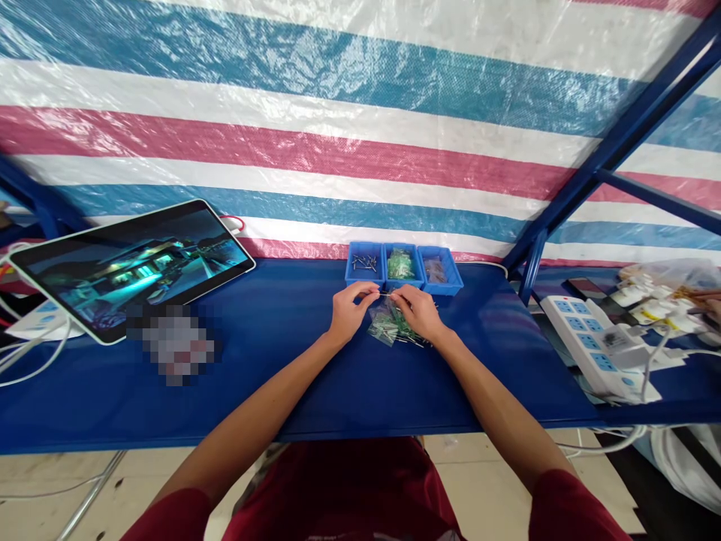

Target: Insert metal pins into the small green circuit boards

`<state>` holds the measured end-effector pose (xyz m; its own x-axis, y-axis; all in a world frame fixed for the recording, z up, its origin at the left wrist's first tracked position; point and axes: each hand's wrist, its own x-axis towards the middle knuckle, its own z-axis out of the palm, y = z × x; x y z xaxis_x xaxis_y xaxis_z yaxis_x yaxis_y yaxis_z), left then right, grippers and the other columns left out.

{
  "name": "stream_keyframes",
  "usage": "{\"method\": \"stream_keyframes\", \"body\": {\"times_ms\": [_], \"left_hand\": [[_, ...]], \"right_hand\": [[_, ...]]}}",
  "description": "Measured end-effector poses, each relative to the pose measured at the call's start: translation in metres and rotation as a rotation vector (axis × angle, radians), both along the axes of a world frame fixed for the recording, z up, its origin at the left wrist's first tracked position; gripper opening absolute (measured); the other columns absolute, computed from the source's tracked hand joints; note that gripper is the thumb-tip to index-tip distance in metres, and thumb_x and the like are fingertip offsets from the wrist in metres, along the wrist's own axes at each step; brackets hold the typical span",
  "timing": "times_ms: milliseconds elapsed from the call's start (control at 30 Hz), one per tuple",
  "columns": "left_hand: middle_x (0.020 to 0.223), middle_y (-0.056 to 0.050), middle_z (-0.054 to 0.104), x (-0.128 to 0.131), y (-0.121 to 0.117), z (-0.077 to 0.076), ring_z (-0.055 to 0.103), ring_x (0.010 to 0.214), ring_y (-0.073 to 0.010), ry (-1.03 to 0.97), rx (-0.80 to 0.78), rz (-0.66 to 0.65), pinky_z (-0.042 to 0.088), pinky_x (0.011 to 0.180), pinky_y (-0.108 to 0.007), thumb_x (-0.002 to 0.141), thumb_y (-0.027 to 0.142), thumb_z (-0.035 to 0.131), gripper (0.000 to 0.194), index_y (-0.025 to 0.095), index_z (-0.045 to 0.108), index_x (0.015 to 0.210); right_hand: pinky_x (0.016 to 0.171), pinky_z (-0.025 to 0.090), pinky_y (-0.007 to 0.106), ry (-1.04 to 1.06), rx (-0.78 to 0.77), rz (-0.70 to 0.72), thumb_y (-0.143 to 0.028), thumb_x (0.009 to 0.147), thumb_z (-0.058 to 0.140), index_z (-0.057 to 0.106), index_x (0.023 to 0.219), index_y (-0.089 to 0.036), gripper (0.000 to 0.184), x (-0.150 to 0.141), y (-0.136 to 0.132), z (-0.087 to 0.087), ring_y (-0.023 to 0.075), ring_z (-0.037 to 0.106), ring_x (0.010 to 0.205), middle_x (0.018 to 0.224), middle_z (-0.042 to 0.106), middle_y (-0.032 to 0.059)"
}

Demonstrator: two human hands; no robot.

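My left hand [350,309] and my right hand [417,308] face each other over the blue table, just in front of three small blue bins. Fingers and thumb are pinched on each hand. Something thin and small spans the gap between the fingertips, too fine to name. Under and beside my right hand lies a pile of small clear packets [384,327] with green and slender metal-looking pieces. The left bin [349,264] holds loose dark screw-like pieces, the middle bin [403,285] green-tinted packets, and the right bin [454,279] small clear bags.
A tablet [135,263] leans at the left with a lit screen, cables behind it. Near it lies a blurred-out object [179,344]. On the right are a white power strip [586,342], several white bottles [647,297] and a blue metal frame [591,180]. Striped sheeting hangs behind.
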<state>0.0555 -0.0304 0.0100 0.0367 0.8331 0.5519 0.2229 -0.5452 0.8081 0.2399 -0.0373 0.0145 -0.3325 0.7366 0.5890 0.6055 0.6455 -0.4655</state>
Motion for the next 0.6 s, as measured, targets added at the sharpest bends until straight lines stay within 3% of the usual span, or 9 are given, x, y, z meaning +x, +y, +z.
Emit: {"method": "stream_keyframes", "body": {"times_ms": [100,233,600], "left_hand": [[0.081,-0.004,0.071,0.0011,0.0021,-0.0045,0.067,0.067,-0.0156,-0.039,-0.06,-0.005,0.056,0.067,-0.028,0.083,0.039,0.065,0.023,0.018,0.068,0.089],[0.074,-0.001,0.067,0.0021,0.0029,-0.0055,0.066,0.06,-0.0135,-0.104,-0.101,0.005,0.054,0.055,-0.023,0.084,0.041,0.063,0.025,0.017,0.064,0.089],[0.068,0.001,0.065,0.0052,0.0,-0.0055,0.065,0.053,-0.0129,-0.218,-0.177,-0.049,0.052,0.046,-0.02,0.082,0.042,0.066,0.028,0.017,0.059,0.091]], "right_hand": [[0.065,0.05,0.029,0.066,-0.035,-0.012,-0.039,0.098,0.043,0.063,0.104,-0.02,0.029,-0.0006,-0.0005,-0.0005,0.0172,0.061,0.07,0.089,0.067,0.0078],[0.061,0.055,0.03,0.144,-0.054,0.003,-0.039,0.093,0.052,0.05,0.131,-0.024,0.041,-0.0017,-0.0014,-0.002,0.0163,0.062,0.069,0.105,0.066,0.0086],[0.063,0.055,0.03,0.13,-0.004,0.031,-0.031,0.095,0.047,0.061,0.116,-0.023,0.027,-0.0049,-0.0029,-0.0025,0.0162,0.062,0.068,0.091,0.068,0.007]]}}
